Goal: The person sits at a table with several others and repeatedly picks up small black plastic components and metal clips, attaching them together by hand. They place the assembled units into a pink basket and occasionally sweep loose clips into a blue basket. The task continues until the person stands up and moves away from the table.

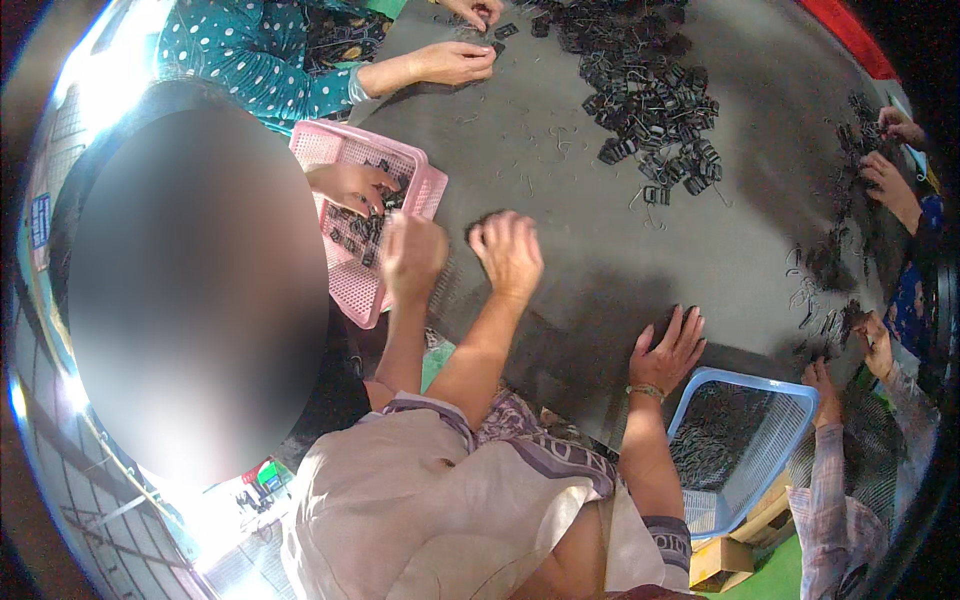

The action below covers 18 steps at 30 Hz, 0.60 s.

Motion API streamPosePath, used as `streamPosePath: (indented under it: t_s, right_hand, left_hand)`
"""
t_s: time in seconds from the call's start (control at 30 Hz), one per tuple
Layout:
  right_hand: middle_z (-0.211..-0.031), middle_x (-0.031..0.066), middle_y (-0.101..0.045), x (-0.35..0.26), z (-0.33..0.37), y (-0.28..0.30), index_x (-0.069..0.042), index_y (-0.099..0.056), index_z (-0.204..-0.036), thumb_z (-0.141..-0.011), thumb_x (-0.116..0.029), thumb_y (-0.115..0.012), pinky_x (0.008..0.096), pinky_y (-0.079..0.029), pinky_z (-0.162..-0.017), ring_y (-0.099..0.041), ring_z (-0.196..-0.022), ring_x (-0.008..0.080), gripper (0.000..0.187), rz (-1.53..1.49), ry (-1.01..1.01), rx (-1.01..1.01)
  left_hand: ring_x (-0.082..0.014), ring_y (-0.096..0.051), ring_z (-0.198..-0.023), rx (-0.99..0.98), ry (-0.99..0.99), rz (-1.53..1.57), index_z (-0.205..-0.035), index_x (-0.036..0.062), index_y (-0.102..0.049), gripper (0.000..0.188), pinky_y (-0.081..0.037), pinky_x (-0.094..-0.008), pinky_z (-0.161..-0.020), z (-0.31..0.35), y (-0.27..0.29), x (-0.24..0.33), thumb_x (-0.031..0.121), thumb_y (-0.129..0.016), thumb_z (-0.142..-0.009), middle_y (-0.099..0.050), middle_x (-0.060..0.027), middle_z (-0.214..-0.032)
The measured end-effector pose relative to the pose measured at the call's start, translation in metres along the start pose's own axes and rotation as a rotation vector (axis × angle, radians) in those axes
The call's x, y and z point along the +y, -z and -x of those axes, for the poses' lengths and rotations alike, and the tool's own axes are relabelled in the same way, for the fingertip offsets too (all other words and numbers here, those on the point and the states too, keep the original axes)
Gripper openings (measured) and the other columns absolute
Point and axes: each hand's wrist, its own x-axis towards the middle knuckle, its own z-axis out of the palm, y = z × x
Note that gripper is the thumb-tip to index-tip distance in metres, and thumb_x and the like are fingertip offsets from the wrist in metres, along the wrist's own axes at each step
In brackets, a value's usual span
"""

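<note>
My left hand (pixel 510 250) is at the near left part of the grey tabletop (pixel 560 270). Its fingers curl down over a small dark thing, blurred and mostly covered, so its kind does not show. My right hand (pixel 667 345), with a bracelet at the wrist, lies flat on the table edge with fingers spread. Just right of it stands a light-blue plastic basket (pixel 770 465) holding many small thin black pieces (pixel 725 425). Farther off, a heap of small black plastic parts (pixel 655 110) with thin wire-like bits spreads over the table.
At left, a co-worker's hand (pixel 355 187) reaches into a pink basket (pixel 430 190) of black parts; another hand (pixel 412 250) is beside it. Hands in a dotted sleeve (pixel 450 62) work beyond. More hands (pixel 890 190) handle black parts at right. A cardboard box (pixel 722 563) sits below the blue basket.
</note>
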Motion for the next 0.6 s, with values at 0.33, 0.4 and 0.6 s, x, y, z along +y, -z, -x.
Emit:
streamPosePath:
  t_s: [0.33, 0.4, 0.6]
  right_hand:
    - [-0.145, 0.0127, -0.033, 0.003, -0.001, -0.007, -0.013, -0.039, -0.135, -0.085, -0.032, -0.053, 0.0534, -0.025, -0.107, -0.030, -0.135, 0.0319, 0.055, 0.010, 0.021, 0.020]
    - [-0.145, 0.0126, -0.033, 0.004, -0.001, -0.007, -0.013, -0.040, -0.135, -0.085, -0.032, -0.053, 0.0533, -0.026, -0.107, -0.030, -0.135, 0.0320, 0.055, 0.008, 0.015, 0.022]
    - [-0.145, 0.0123, -0.033, 0.000, -0.004, -0.002, -0.012, -0.040, -0.134, -0.084, -0.031, -0.055, 0.0536, -0.026, -0.107, -0.029, -0.135, 0.0318, 0.056, 0.018, -0.003, -0.022]
  left_hand:
    - [-0.0401, -0.021, -0.136, 0.162, 0.313, 0.046, -0.143, 0.0088, -0.027, 0.073, -0.014, -0.0554, -0.109, -0.131, -0.050, 0.026, 0.047, -0.052, -0.087, -0.025, -0.0240, -0.146]
    - [-0.0397, -0.019, -0.137, 0.096, 0.248, 0.032, -0.142, 0.0109, -0.031, 0.069, -0.016, -0.0553, -0.109, -0.165, -0.050, 0.025, 0.050, -0.048, -0.088, -0.025, -0.0236, -0.146]
    - [-0.0348, -0.029, -0.134, -0.045, -0.337, 0.279, -0.129, 0.0101, -0.050, 0.043, -0.022, -0.0518, -0.108, -0.146, -0.056, 0.031, 0.028, -0.052, -0.091, -0.039, -0.0160, -0.141]
